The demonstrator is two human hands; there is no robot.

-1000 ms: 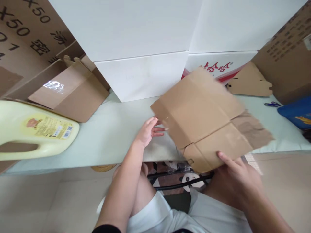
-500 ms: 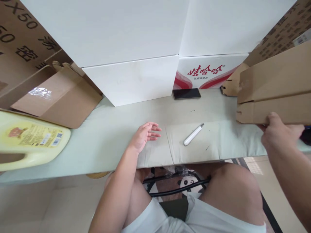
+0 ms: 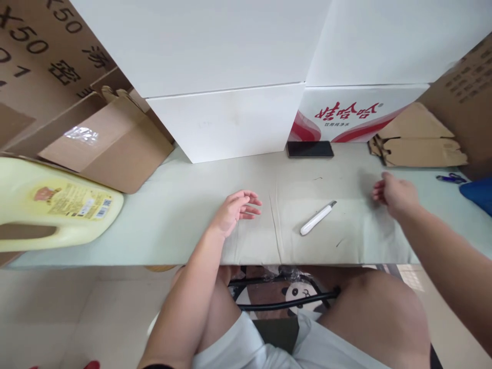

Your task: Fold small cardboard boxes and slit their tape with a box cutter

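We see our left hand (image 3: 235,211) over the bench (image 3: 184,210), its fingers apart and slightly bent. Our right hand (image 3: 397,195) has fingers curled inward, but they are blurred and we cannot tell how far they close. The white cutter (image 3: 317,219) lies between both hands; the folded cardboard (image 3: 423,148) is just behind the right one. White boxes (image 3: 230,123) block the back, with a phone (image 3: 310,149) before them. On our left are an open carton (image 3: 115,146) and a yellow jug (image 3: 69,202).
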